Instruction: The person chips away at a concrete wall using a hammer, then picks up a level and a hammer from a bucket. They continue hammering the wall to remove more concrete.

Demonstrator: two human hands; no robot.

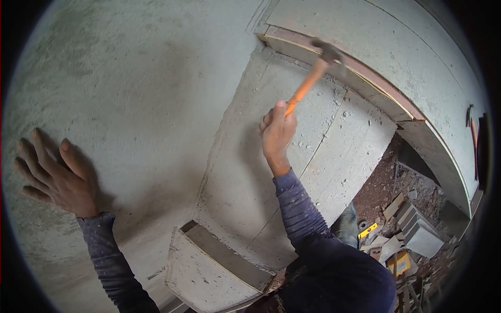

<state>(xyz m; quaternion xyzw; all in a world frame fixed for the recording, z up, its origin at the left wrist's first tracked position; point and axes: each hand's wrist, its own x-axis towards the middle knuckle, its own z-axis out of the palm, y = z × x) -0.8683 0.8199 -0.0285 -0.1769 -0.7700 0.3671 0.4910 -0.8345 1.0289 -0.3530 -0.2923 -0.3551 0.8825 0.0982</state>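
My right hand (278,133) is closed round the orange handle of a hammer (305,87). The hammer's dark head, slightly blurred, is over the wooden edge strip (355,67) along the top of the panelled board surface (292,115); whether it touches the strip I cannot tell. With its fingers spread, my left hand (60,175) rests against the grey plastered wall (156,94) at the left and holds nothing. Small crumbs of debris lie scattered over the boards near the hammer.
An open box-like ledge (209,271) juts out at the bottom. On the right, the floor (376,193) holds rubble, stacked tiles (417,229), a yellow level (368,230) and a yellow object (399,263). Another orange-handled tool (474,133) is at the far right.
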